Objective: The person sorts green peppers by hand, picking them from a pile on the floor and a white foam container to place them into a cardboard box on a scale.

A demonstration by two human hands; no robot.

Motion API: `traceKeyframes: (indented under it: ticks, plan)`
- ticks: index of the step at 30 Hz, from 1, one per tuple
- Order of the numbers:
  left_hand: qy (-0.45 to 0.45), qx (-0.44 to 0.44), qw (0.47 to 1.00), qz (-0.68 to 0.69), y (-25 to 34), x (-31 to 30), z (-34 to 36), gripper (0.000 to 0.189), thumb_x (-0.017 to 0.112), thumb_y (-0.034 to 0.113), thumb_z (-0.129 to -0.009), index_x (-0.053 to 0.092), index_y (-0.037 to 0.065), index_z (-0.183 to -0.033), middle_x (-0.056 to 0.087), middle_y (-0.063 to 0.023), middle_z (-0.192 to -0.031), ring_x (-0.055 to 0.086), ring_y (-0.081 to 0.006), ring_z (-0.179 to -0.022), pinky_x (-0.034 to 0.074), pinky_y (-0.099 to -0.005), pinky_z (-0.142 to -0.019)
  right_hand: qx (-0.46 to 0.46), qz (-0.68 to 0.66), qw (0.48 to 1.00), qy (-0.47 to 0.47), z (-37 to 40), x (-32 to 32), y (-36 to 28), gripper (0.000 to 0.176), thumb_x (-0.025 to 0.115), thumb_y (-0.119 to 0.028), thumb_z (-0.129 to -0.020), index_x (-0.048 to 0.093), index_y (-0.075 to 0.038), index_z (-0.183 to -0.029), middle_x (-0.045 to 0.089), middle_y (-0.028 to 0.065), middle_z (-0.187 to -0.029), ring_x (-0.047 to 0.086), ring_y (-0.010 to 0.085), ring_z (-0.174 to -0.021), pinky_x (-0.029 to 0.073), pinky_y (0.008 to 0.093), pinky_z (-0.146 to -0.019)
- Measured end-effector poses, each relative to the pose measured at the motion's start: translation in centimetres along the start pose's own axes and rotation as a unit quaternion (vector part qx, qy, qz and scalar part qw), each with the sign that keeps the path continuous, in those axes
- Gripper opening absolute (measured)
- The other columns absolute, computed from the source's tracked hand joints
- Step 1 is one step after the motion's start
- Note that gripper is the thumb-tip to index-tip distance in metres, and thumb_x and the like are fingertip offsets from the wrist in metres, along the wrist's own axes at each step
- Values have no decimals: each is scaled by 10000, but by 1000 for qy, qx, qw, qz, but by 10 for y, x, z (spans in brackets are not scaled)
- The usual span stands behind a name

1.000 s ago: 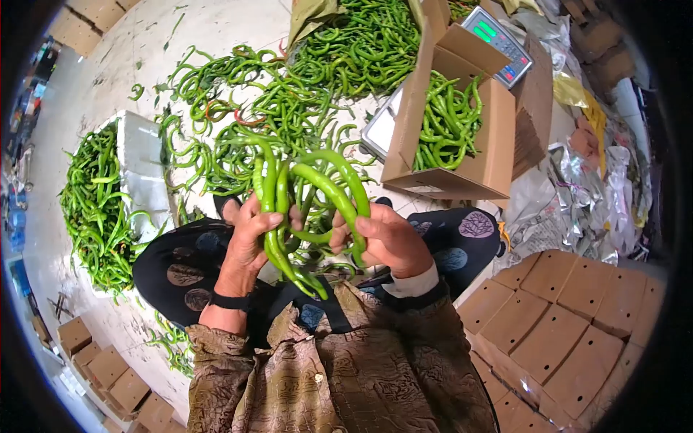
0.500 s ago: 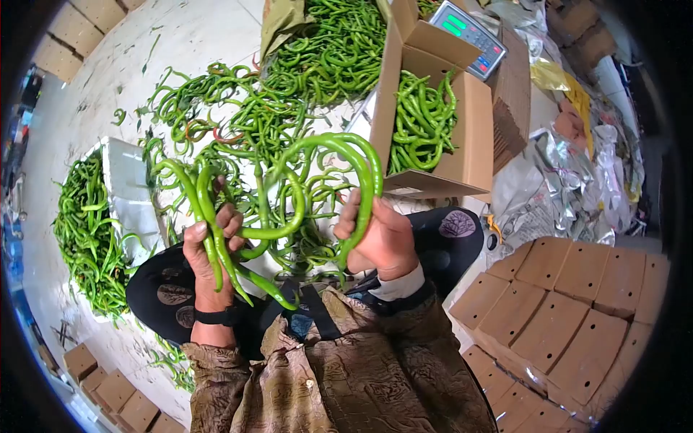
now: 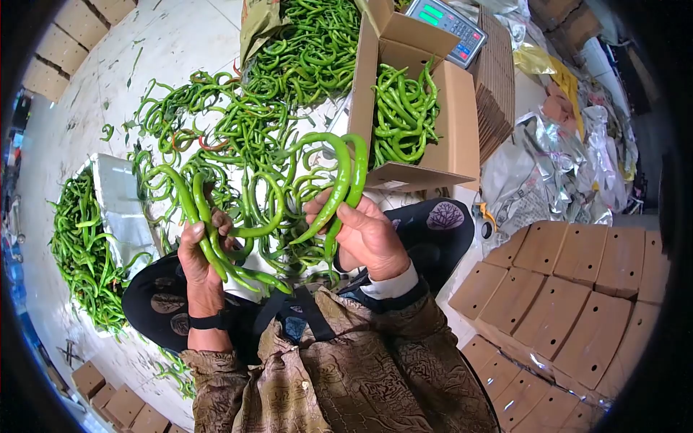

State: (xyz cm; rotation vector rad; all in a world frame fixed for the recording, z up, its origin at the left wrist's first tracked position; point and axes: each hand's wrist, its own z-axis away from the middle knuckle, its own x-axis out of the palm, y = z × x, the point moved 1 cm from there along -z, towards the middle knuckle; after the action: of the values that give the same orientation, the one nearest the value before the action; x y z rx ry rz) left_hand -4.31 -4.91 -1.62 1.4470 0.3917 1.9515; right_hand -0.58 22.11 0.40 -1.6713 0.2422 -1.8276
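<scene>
Currently pinching a few long green peppers [image 3: 189, 206] in the left grip [image 3: 193, 261], between thumb and curled fingers, on the near side of the open carton [image 3: 462, 123] and well to its left. Holding them crossed, angled down toward the lap; can't tell the exact count. With the right grip [image 3: 372, 242], pinching two curved peppers [image 3: 342, 179] between thumb and fingers, just off the carton's near left corner, bowed upward from the fingers. Can see more peppers [image 3: 401, 130] heaped inside the carton. Also see a lit scale display [image 3: 458, 29] beside the carton's far right corner, stacked flat cardboard [image 3: 496, 72] along its right side, and crumpled plastic sheeting [image 3: 527, 166] further right. To the left of the carton, see loose peppers [image 3: 245, 130] strewn over the white floor [image 3: 108, 72], plus a denser pile [image 3: 310, 50] by an olive sack [image 3: 260, 29] toward the far side. Much further left of the carton, see a white foam box [image 3: 126, 195] loaded with peppers. On its near right side, see rows of brown boxes [image 3: 548, 310].
</scene>
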Motion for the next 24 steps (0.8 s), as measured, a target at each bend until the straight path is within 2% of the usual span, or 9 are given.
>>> traceKeyframes:
  ticks: [6,8,11,12,15,18,20,22,24]
  plan:
    - [9,-1,1000,-22,2,4,3,593,645,204,-786,445,13,-1310,497,-69,-859,501,-163,-764,472,-241,-518,52,149,986,57,16,-5,2,332,533,-203,-992,562,-3,-1255,633,137,-1177,625,184,-1022,485,292,-847]
    - [-9,-1,1000,-8,2,9,5,611,650,208,-780,435,15,-1319,484,-63,-857,496,-164,-764,466,-242,-528,167,394,892,145,31,-31,21,324,554,-196,-979,585,-1,-1236,642,131,-1120,639,174,-898,510,283,-745]
    - [-52,-13,998,38,4,17,7,658,653,205,-770,407,22,-1353,469,-57,-846,476,-173,-743,461,-261,-550,89,376,907,168,62,-34,26,274,574,-181,-963,622,-6,-1169,680,85,-925,600,133,-724,505,276,-678]
    - [-35,-23,999,5,5,22,9,676,646,267,-764,417,74,-1369,405,-2,-828,418,-123,-721,425,-227,-537,94,375,908,161,65,-28,21,274,574,-181,-963,622,-6,-1169,680,85,-925,600,133,-724,505,276,-678]
    - [-56,-32,998,22,3,28,10,691,648,252,-759,408,68,-1381,408,-9,-834,413,-123,-738,418,-217,-541,26,434,879,197,65,21,-2,182,594,-152,-941,640,-11,-1046,686,61,-869,573,109,-695,489,268,-671]
    - [-84,-47,995,35,0,32,9,720,662,232,-750,396,62,-1397,415,-13,-816,417,-130,-722,427,-223,-539,-17,483,867,121,48,29,5,176,627,-158,-923,654,-15,-1024,683,46,-848,571,106,-688,483,271,-666]
    - [-82,-42,996,4,-3,30,8,733,686,232,-752,389,56,-1398,465,-23,-831,469,-146,-746,464,-235,-563,43,486,861,144,27,53,13,180,651,-168,-915,659,-16,-1012,671,39,-828,571,93,-714,475,266,-678]
    - [-82,-27,995,-47,-3,33,9,713,714,227,-752,405,48,-1369,502,-35,-857,508,-155,-771,477,-239,-576,-27,443,895,36,12,59,25,196,660,-181,-917,657,-11,-1013,658,36,-805,574,88,-738,475,267,-692]
    - [-50,-12,996,-75,-8,27,8,564,754,226,-737,500,27,-1200,532,-39,-864,536,-159,-764,480,-250,-599,34,464,884,42,4,70,21,188,655,-173,-924,657,-5,-1009,644,27,-790,568,73,-741,471,261,-683]
